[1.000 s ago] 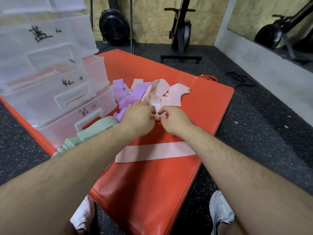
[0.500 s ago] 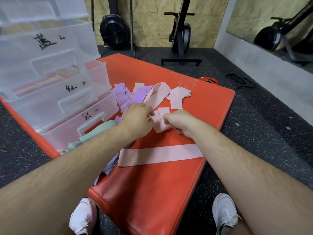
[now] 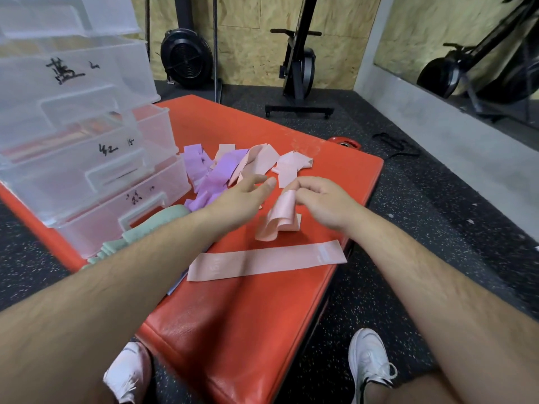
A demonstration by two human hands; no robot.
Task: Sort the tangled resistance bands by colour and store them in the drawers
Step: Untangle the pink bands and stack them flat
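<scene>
Labels: we read 蓝 on one drawer (image 3: 110, 74).
Flat pink band (image 3: 262, 262): long axis 9-to-3 o'clock.
Right hand (image 3: 323, 199): pinching crumpled pink band (image 3: 280, 220).
Left hand (image 3: 242, 196): fingers straight, empty.

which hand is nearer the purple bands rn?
Left. The left hand is open at the right edge of the purple bands. The right hand is further to the right, pinching a crumpled pink band.
</scene>
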